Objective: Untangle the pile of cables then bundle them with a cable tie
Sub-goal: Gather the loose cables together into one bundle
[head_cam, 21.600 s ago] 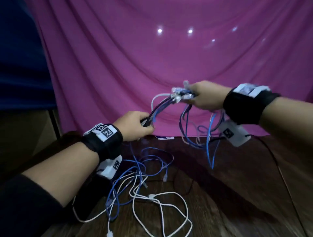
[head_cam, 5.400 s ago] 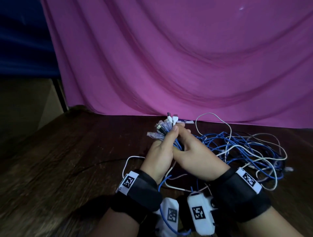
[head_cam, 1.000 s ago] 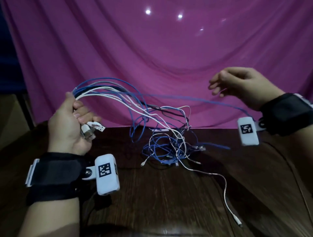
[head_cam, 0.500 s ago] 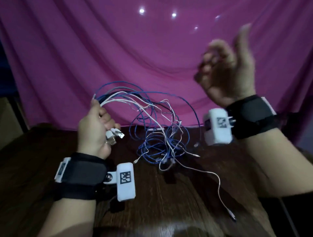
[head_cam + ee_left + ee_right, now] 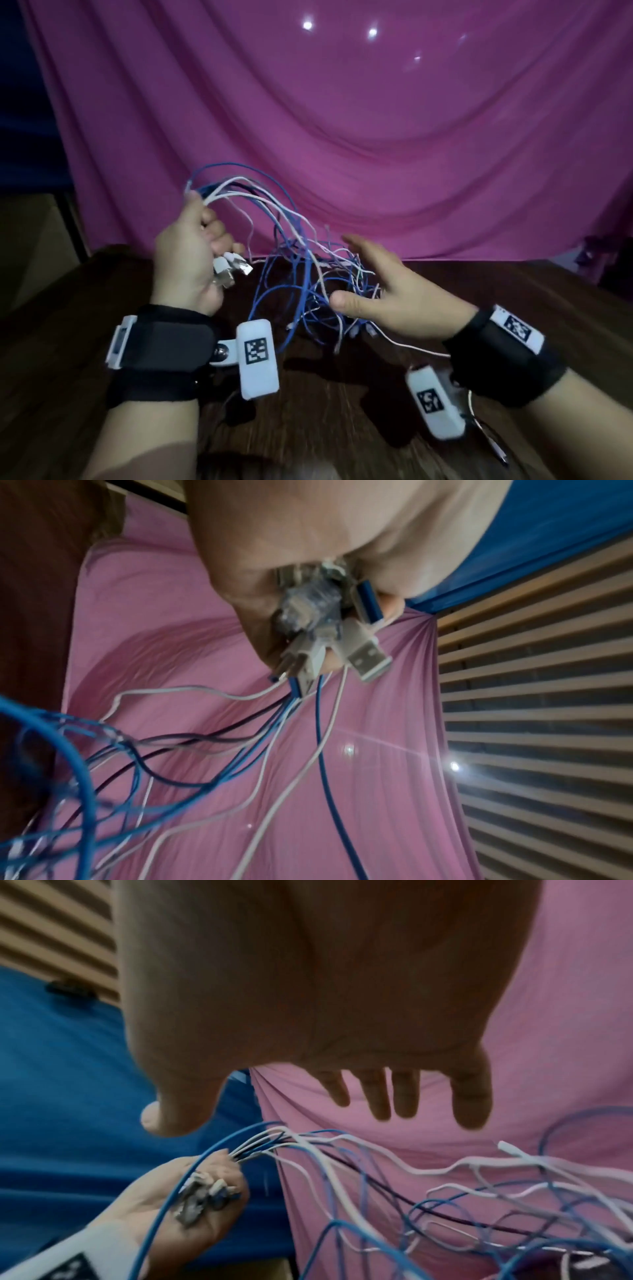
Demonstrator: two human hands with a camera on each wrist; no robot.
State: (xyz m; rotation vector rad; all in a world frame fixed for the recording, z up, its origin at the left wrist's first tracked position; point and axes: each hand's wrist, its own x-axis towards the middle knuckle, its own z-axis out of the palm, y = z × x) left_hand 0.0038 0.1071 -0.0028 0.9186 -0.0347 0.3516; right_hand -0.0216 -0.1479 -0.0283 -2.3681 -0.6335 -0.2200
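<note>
The left hand (image 5: 186,253), seen left of centre in the head view, is raised above the table (image 5: 85,342), and its fingers (image 5: 219,240) are curled round one end of the cables (image 5: 294,274). The connectors (image 5: 231,270) are gathered at the heel of this hand; in the left wrist view a clear plug and several white USB plugs (image 5: 366,656) are seen packed together below the palm. From the top of the grip, blue, white and dark strands are arched to the right and lowered into a loose tangle lying on the table at the centre of the frame. The right hand (image 5: 400,301) is held just right of the tangle, palm down, with the fingers (image 5: 404,1093) straight and slightly spread and the thumb set apart; nothing is gripped by it. A magenta cloth (image 5: 376,137) is hung behind the table. No cable tie can be made out.
</note>
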